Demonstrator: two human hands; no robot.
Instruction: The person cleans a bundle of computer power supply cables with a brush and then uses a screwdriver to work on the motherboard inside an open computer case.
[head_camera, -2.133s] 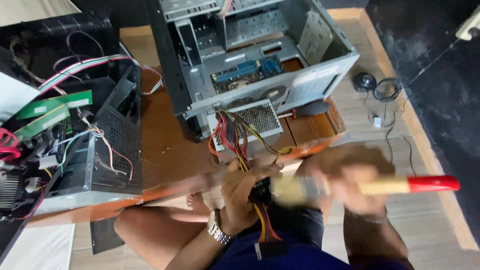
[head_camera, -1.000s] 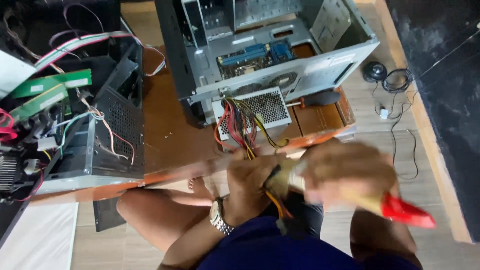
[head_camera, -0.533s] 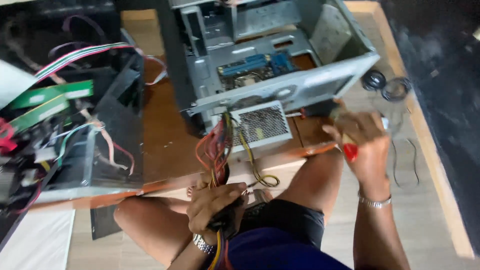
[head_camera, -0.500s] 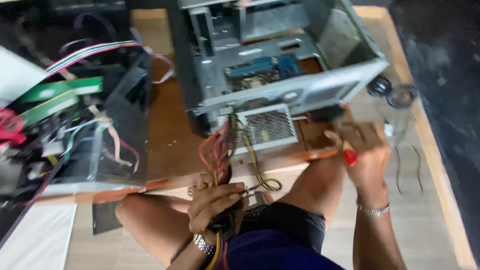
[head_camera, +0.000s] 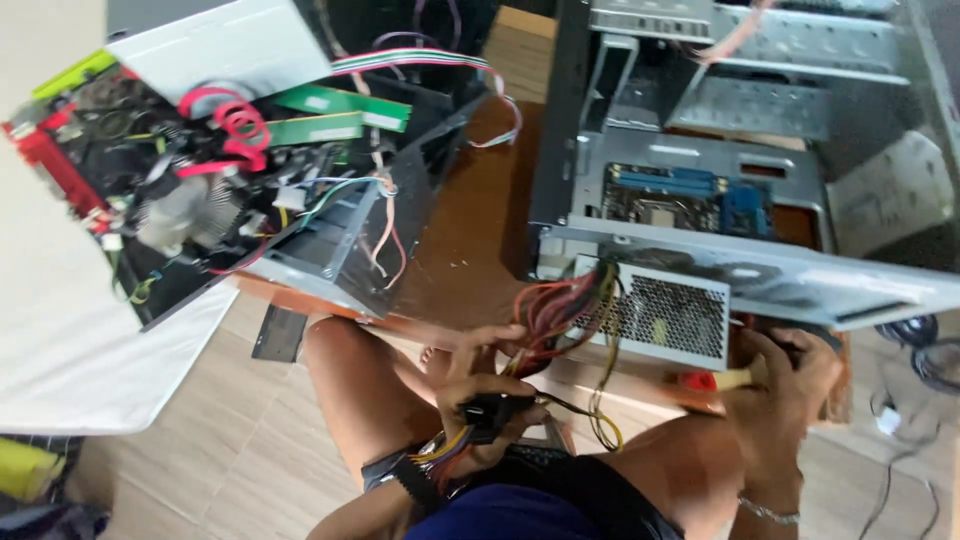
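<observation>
Bottom centre: left hand clenched around a black plug on a cable bundle. One bundle, red, yellow and black wires, long axis running up-right from the hand to the power supply, a grey mesh box at the worktop edge. Left hand is nearer the box's wire side. Lower right: right hand grasping one brush, red and pale handle lying roughly level, pointing left, just under the box's right end. Knees below. Farther up: two open computer cases, one right just behind the box, one upper left with loose cables.
</observation>
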